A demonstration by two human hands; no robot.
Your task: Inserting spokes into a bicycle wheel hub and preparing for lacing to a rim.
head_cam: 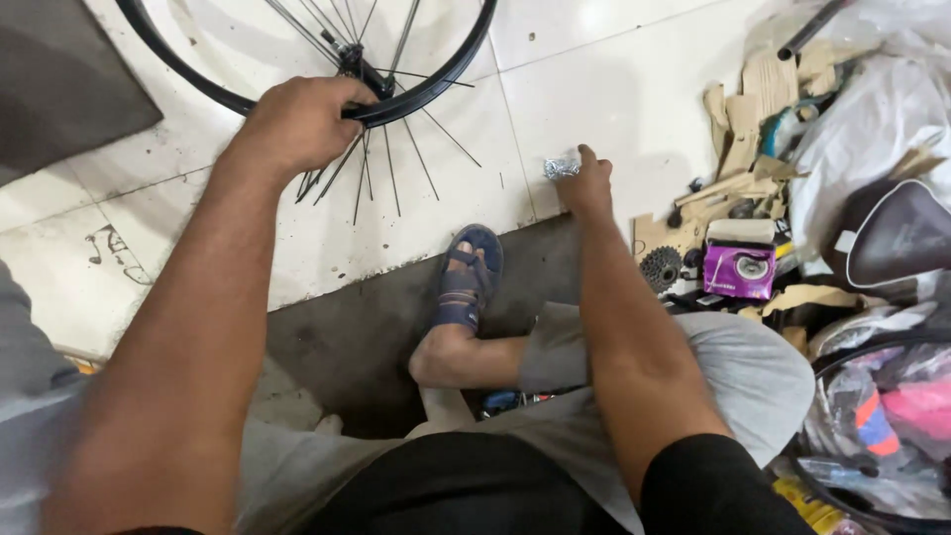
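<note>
The left hand [297,124] is closed over the black rim [436,84] of a bicycle wheel that stands on the white tiled floor [614,89], near the floor's far edge in the view. The fingers wrap the rim at its lowest part, just beside the hub [352,61], where spokes [391,163] hang loose and fan down past the rim onto the tiles.

The right hand [586,186] rests on the tiles at the edge of a dark grey strip [347,327] of floor, its fingertips pinching a small crumpled silvery packet [560,166]. The two hands are well apart.

Between the arms a foot in a blue sandal [468,279] lies on the dark strip, with grey shorts [733,367] covering the bent knee. To the right of the right hand lies a heap: torn cardboard [738,129], a gear cluster [661,267], a purple box [739,269], clear plastic wrap [872,109] and a black saddle [897,233]. A dark mat [59,79] covers the far left corner.
</note>
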